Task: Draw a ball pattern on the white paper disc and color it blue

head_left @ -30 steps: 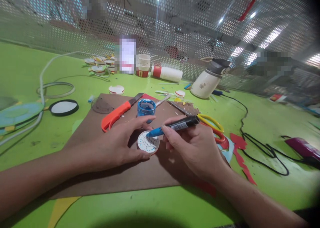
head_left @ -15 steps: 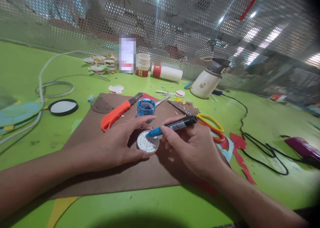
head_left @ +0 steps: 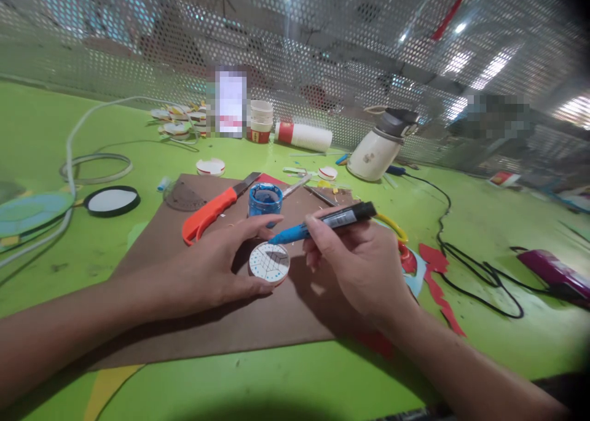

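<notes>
A small round white disc (head_left: 269,264) with black web-like lines and blue dots lies on the brown board (head_left: 193,335). My left hand (head_left: 216,258) curves round its left side, thumb at the near edge and fingers at the far edge. In my right hand (head_left: 357,264) is a blue paint marker (head_left: 329,222) with a black end, gripped like a pen. The marker's tip is at the disc's far edge; whether it touches cannot be made out. Just beyond the disc stands an open jar of blue paint (head_left: 265,201).
An orange utility knife (head_left: 212,213) and a clear protractor (head_left: 184,195) lie on the board. Yellow and red scissor handles (head_left: 391,225) are partly behind my right hand. Farther back are paper cups (head_left: 304,136) and a white bottle (head_left: 375,153). A black cable (head_left: 445,215) runs along the right.
The marker tip has moved from the disc's upper middle to its far edge, and my right hand has shifted slightly away and up. My left hand keeps its hold. The view has shifted a little.
</notes>
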`<state>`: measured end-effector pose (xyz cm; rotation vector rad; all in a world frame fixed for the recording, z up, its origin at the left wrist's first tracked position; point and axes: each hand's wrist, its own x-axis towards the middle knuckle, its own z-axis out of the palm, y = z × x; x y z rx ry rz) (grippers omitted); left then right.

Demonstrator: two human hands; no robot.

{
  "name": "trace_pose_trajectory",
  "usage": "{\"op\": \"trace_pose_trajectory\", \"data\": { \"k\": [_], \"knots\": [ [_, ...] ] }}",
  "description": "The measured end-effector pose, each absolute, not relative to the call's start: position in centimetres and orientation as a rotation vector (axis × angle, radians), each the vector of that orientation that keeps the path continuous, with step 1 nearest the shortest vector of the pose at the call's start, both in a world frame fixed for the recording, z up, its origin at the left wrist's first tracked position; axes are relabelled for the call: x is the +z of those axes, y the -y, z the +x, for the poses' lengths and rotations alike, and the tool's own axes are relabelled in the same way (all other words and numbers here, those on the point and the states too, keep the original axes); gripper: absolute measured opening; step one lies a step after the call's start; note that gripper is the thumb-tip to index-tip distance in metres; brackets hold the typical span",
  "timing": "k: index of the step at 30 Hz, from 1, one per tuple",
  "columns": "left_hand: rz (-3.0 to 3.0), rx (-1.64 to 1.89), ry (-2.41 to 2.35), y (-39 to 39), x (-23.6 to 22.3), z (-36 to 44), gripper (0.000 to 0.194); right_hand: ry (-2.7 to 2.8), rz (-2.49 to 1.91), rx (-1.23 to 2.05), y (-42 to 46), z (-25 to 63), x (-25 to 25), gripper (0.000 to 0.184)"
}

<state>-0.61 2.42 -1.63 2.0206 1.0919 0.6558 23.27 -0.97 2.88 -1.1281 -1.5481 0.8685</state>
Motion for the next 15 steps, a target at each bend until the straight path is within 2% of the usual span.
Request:
{"op": "trace_pose_trajectory", "data": {
  "k": [4,11,15],
  "knots": [
    [2.022,0.606,-1.133,-2.42,-1.49,-0.70,0.088,1.534,-1.092,0.832,0.96,23.42,3.00,0.032],
    [2.027,0.592,-1.112,-2.33,-1.17,-0.56,0.089,1.602,-1.100,0.864,1.05,23.36,2.73,0.041],
    [1.994,0.626,-1.087,-2.19,-0.88,-0.37,0.100,1.597,-1.098,0.851,1.05,23.26,2.95,0.027]
  ]
}}
